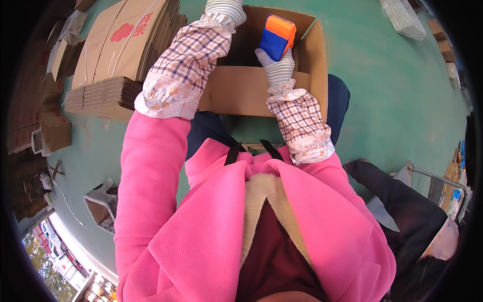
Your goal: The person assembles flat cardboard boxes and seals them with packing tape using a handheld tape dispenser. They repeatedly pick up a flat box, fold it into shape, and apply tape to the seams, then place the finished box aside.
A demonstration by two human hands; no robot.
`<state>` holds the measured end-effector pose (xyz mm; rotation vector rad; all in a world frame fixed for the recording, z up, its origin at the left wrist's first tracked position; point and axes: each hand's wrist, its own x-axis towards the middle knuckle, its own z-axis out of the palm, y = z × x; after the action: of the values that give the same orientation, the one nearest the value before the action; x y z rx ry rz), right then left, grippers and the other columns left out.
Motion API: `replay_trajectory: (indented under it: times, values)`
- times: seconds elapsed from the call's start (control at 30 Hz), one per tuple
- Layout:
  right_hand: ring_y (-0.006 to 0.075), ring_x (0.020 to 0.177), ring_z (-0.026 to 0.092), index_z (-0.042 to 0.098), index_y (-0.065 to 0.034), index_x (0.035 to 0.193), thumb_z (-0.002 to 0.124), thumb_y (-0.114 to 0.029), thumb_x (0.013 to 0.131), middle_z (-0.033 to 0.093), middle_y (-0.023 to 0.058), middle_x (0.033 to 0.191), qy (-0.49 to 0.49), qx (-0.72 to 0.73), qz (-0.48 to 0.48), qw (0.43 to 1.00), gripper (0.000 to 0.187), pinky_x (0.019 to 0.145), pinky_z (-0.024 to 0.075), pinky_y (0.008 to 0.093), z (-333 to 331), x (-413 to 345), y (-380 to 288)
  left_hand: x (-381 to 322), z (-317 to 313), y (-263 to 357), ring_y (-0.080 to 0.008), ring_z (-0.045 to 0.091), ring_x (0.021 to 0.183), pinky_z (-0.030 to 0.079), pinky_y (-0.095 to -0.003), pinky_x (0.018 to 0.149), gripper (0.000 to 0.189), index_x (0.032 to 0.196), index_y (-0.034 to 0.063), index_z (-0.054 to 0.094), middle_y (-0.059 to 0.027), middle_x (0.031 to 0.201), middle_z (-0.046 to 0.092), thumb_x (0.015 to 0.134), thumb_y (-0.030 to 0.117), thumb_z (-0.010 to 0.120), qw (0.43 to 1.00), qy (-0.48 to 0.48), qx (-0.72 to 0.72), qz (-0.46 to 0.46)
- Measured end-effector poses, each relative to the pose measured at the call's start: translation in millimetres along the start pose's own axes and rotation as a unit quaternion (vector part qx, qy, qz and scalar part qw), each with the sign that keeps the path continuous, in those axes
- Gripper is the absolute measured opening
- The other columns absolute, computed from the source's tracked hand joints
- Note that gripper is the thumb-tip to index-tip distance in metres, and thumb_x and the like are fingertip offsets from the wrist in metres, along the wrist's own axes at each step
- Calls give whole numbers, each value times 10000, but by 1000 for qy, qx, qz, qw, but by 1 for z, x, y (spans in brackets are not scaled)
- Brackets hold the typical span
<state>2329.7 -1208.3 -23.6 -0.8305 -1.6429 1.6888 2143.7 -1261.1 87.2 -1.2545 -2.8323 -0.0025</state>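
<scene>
An open cardboard box (245,92) stands in front of me between my knees, its inside partly in shadow. My right hand (278,70), in a striped knit glove, grips an orange and blue hand-held tool (277,37) that looks like a packing-tape dispenser. It is held over the box's right part. My left hand (228,11), gloved the same way, is at the far left of the box. Its fingers are cut off by the top of the view, so what it touches is hidden.
A strapped stack of flattened cardboard boxes (109,49) lies to the left on the green floor (385,102). Behind on the right are another person's dark-clothed leg (400,192) and a metal-framed cart (434,177). A small open box (102,205) sits at the lower left.
</scene>
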Motion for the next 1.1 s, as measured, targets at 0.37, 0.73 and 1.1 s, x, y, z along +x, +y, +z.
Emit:
replay_trajectory:
  times: [0.37, 0.73, 1.1]
  values:
    - [190, 875, 674, 548, -26, 1286, 836, -208, 785, 704, 93, 964, -111, 268, -62, 955, 606, 835, 546, 346, -110, -76, -108, -75, 40, 52, -274, 620, 1084, 402, -496, 982, 435, 1042, 132, 728, -58, 1082, 713, 890, 524, 615, 964, 254, -47, 64]
    - [264, 924, 692, 574, -43, 1233, 753, -303, 867, 701, 102, 1018, 153, 423, 89, 889, 483, 913, 560, 506, -196, -18, -110, -139, 115, 65, -366, 363, 1394, 267, -573, 1109, 546, 1414, 167, 509, -119, 1508, 427, 965, 477, 487, 999, 32, -18, 10]
    - [245, 752, 685, 596, -15, 1100, 744, -263, 861, 693, 115, 846, -12, 396, 123, 910, 375, 807, 574, 392, -115, 2, -71, -135, 142, 61, -369, 270, 1452, 179, -618, 1151, 573, 1481, 188, 437, -81, 1569, 352, 993, 488, 416, 999, 9, -41, 9]
